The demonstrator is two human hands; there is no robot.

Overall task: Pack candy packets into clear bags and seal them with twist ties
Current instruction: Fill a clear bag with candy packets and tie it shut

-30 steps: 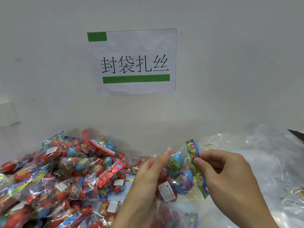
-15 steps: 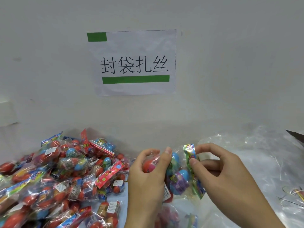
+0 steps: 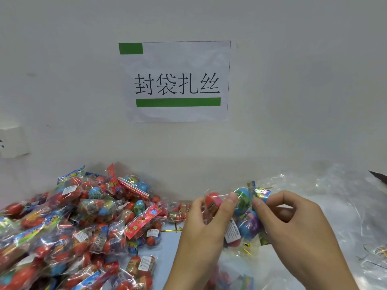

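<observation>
A clear bag filled with red, blue and purple candy eggs is held up between both hands. My left hand grips its left side, thumb and fingers curled round a red egg near the top. My right hand pinches a colourful candy packet against the bag's right side. A white warning label shows on the bag's front.
A large heap of filled candy bags covers the table's left. Loose clear bags lie at the right. A gold twist tie lies by the heap, more ties at the right edge. A paper sign hangs on the wall.
The long colourful packet, held upright beside the bag before, has gone down into the bag. My left hand has curled round the bag's top and both hands have closed in.
</observation>
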